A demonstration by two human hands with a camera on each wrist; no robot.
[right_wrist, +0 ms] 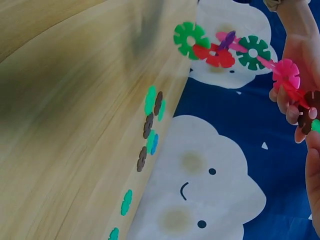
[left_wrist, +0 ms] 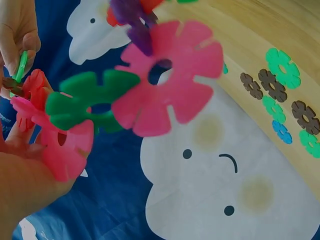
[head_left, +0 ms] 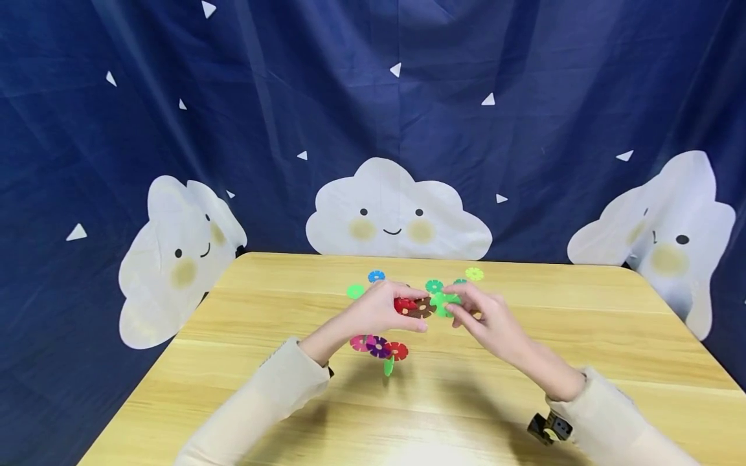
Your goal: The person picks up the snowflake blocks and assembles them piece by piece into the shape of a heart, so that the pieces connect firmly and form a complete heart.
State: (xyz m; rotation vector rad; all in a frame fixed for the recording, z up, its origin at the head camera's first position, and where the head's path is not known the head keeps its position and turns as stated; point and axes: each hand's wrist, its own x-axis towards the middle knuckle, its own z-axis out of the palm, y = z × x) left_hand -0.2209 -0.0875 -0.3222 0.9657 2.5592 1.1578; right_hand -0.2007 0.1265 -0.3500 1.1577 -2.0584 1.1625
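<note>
A chain of slotted flower-shaped plastic discs hangs from my left hand [head_left: 373, 310]. Its fingers and thumb pinch the chain near a red disc [head_left: 403, 303] and a brown disc [head_left: 425, 309] at the end. Between the thumb and fingers of my right hand [head_left: 489, 323] is a bright green disc [head_left: 444, 304], its edge meeting the brown one; whether they interlock I cannot tell. In the left wrist view, pink discs [left_wrist: 200, 90], a dark green disc [left_wrist: 75, 112] and a purple disc [left_wrist: 137, 25] link along the chain. Its far end carries a green disc [right_wrist: 183, 39].
Loose discs lie toward the back of the wooden table [head_left: 245, 336]: a blue disc [head_left: 376, 276], a light green disc [head_left: 355, 291], a yellow-green disc [head_left: 474, 274] and several others, some brown [left_wrist: 272, 85]. Behind the table hangs a dark blue curtain [head_left: 350, 97] with clouds.
</note>
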